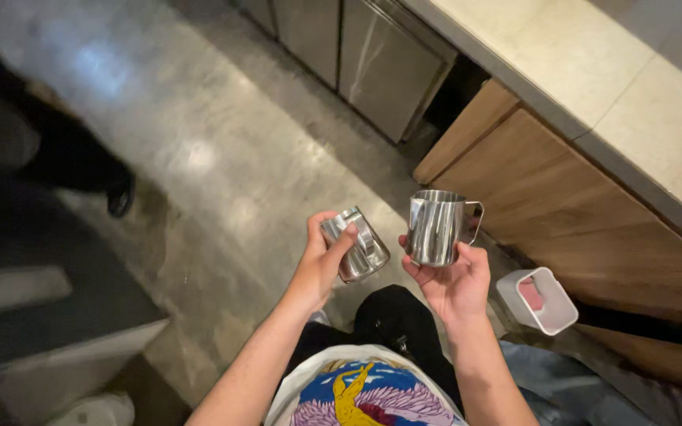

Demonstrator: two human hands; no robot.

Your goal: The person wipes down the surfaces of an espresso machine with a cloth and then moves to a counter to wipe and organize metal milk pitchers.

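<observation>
My left hand (321,260) grips a small shiny steel jug (357,243), tilted on its side with its base toward me. My right hand (451,280) holds a larger steel pitcher (434,227) upright from below, its handle pointing right. The two jugs are close together but apart, held in front of my body over the concrete floor (215,173). My forearms reach up from the bottom of the view.
A wooden counter front (593,229) with a pale stone top (593,71) runs along the right. Steel cabinet doors (372,63) stand at the top. A white open-topped container (537,300) sits on the floor by the counter. Another person's dark leg and shoe (116,193) are at the left.
</observation>
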